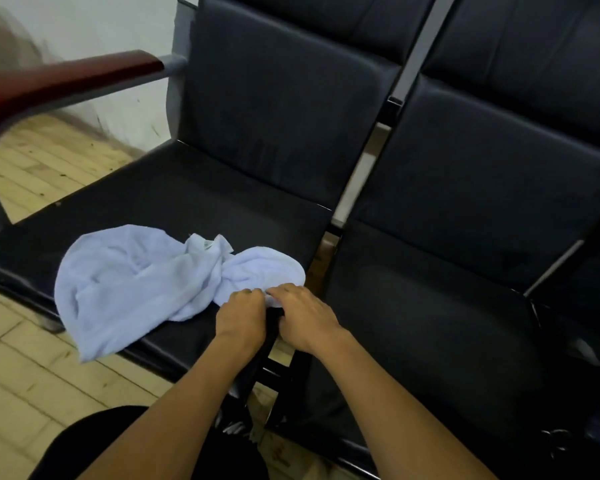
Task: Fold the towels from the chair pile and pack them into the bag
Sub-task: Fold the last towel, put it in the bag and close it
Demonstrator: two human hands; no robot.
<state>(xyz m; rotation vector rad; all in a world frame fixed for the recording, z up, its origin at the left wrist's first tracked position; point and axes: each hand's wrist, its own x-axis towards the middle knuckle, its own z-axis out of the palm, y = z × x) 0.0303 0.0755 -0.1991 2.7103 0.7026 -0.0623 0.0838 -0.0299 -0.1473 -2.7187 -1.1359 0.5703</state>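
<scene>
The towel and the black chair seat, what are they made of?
The towel looks like soft terry cotton: pale, fuzzy and matte, crumpling into loose folds, with a small sewn tag. The chair seat looks like black leather or vinyl: smooth, faintly shiny, with padded seams. Which of the two, the picture cannot tell.

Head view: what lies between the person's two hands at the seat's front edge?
A dark strap-like item runs down between the left hand and right hand; both grip the towel edge there.
</scene>
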